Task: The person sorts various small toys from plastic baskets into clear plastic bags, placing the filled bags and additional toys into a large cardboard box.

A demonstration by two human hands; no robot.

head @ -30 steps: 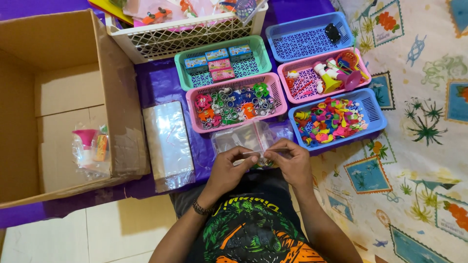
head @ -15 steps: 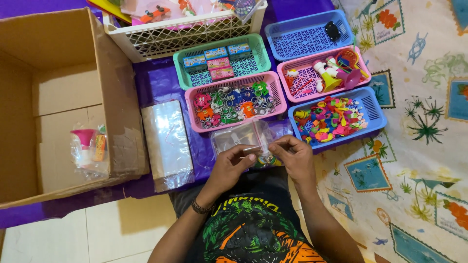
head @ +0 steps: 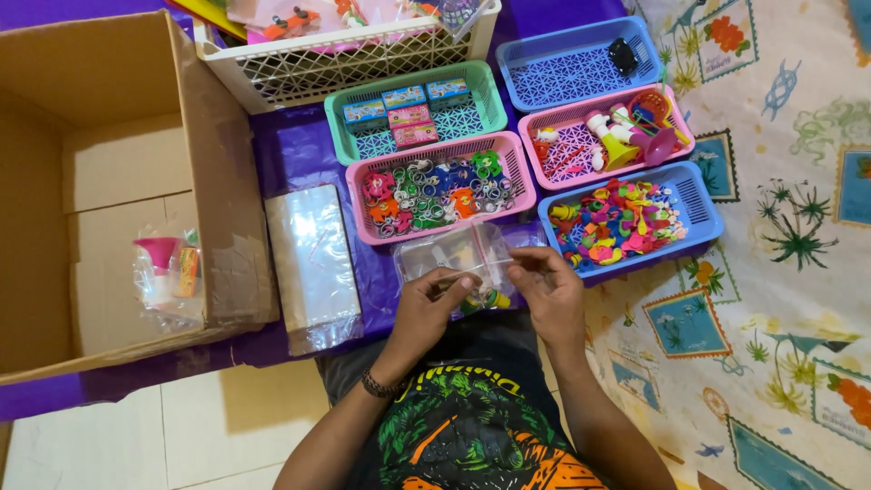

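Both hands pinch a small clear plastic bag (head: 458, 263) in front of the person's lap, near the pink basket of rings (head: 442, 188): the left hand (head: 426, 313) has a closed grip on its near edge, the right hand (head: 549, 290) on its right side. A stack of clear bags (head: 313, 263) lies to the left.

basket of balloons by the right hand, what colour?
Blue basket, beside the right hand; clearest in the head view.
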